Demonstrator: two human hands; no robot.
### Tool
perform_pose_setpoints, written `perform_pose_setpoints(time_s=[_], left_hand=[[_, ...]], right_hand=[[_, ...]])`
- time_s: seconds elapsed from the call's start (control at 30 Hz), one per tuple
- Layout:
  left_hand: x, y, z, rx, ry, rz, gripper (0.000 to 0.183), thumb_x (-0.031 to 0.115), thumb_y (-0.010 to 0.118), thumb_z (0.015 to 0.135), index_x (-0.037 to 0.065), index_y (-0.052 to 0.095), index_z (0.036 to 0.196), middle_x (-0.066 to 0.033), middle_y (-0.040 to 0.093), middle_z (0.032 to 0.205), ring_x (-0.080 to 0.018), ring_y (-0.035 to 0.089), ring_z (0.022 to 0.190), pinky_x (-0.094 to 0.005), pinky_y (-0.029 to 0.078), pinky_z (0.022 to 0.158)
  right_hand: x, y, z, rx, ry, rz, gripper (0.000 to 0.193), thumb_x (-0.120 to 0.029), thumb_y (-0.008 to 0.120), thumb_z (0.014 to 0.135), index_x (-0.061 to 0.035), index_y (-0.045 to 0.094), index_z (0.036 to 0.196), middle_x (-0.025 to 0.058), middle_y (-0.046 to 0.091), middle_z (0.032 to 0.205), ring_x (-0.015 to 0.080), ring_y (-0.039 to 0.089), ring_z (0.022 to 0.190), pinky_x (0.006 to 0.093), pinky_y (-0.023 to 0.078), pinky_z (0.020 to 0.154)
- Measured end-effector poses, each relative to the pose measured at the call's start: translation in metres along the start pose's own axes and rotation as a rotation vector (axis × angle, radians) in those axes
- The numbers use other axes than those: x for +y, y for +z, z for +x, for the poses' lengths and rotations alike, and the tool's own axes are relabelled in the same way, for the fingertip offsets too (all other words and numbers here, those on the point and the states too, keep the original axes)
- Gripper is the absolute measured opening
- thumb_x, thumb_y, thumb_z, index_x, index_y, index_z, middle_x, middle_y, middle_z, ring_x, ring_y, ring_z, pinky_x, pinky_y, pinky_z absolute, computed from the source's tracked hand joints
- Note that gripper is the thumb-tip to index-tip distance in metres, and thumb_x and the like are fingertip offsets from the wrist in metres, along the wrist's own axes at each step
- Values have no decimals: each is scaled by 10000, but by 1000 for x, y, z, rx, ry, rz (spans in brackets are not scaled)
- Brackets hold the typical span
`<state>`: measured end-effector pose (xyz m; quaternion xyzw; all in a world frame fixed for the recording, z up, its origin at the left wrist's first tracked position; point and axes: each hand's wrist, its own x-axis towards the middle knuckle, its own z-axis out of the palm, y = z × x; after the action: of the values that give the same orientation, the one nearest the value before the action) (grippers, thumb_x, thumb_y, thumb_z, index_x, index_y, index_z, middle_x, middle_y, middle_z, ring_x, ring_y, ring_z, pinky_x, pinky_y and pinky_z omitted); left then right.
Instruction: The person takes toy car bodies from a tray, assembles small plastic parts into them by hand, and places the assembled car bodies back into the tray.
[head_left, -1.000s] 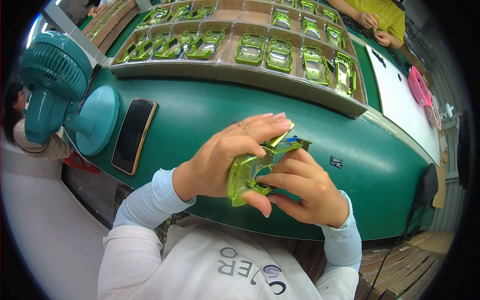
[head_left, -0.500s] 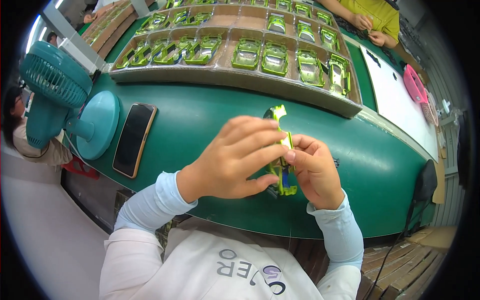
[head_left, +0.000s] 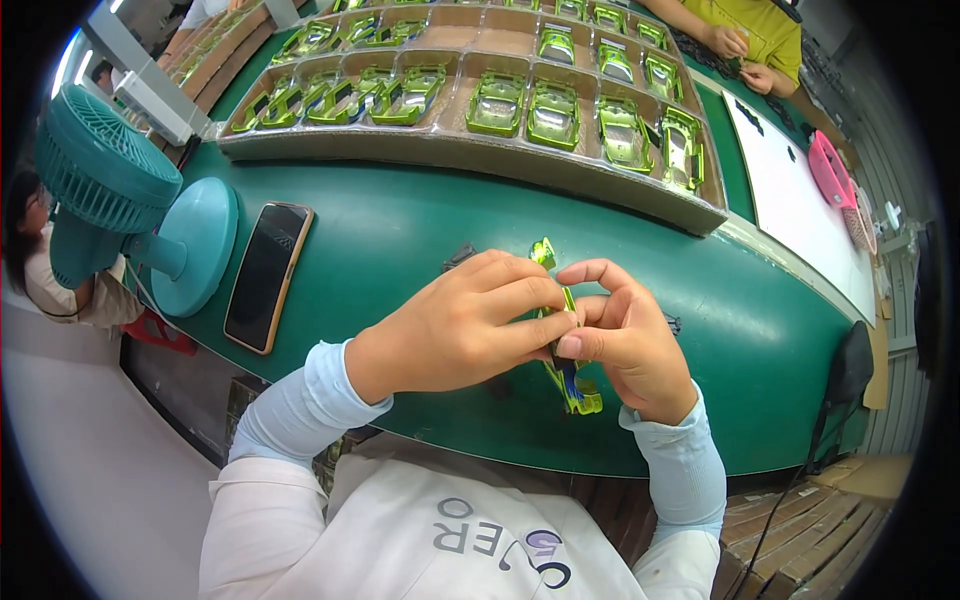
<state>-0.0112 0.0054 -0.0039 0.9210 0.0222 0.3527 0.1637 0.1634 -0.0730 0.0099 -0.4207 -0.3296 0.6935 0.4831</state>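
Note:
A shiny lime-green toy car body shell [head_left: 580, 397] with dark blue and black areas is held on edge over the green table. My left hand [head_left: 462, 325] is closed on its left side, with the fingers bent toward its middle and hiding much of it. From the right, my right hand [head_left: 632, 340] pinches the shell's middle between thumb and curled fingers. The shell's top end and lower end stick out past my hands. Small black parts [head_left: 459, 256] lie on the table just beyond my left hand, and more dark parts [head_left: 674, 324] lie right of my right hand.
Across the table stands a compartmented cardboard tray [head_left: 400, 148] holding several green shells. A phone [head_left: 268, 278] and a teal fan [head_left: 195, 250] are at the left. At far right are a white board [head_left: 800, 220], a pink basket [head_left: 828, 172] and a co-worker's hands [head_left: 728, 42].
The shell has come slightly nearer and tilted. My left fingers have drawn together onto its middle, and the right index finger has lifted. Black parts beyond my left hand have come into sight.

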Motion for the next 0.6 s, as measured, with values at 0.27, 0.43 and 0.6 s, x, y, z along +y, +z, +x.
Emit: perform_pose_setpoints(time_s=[0.27,0.43,0.6], left_hand=[[4,-1,0,22,40,40,348,107,696,589,26,603,914,-60,538,859,-228,534,808,-338,421,648],[2,3,-2,98,31,86,304,30,657,591,-6,599,887,-72,531,800,-236,539,691,-338,432,596],[6,-1,-4,27,-135,-73,253,1,627,631,-8,595,882,-104,533,780,-243,536,667,-333,438,578]], right_hand=[[0,5,-2,-73,80,131,392,-57,593,768,10,408,1108,74,606,842,120,565,749,232,444,681],[1,-7,-2,-35,87,52,261,-165,551,822,2,505,1017,39,580,774,82,523,665,213,433,644],[3,-1,0,136,-523,-346,211,-31,634,735,15,586,935,36,569,792,98,540,687,230,448,678]])
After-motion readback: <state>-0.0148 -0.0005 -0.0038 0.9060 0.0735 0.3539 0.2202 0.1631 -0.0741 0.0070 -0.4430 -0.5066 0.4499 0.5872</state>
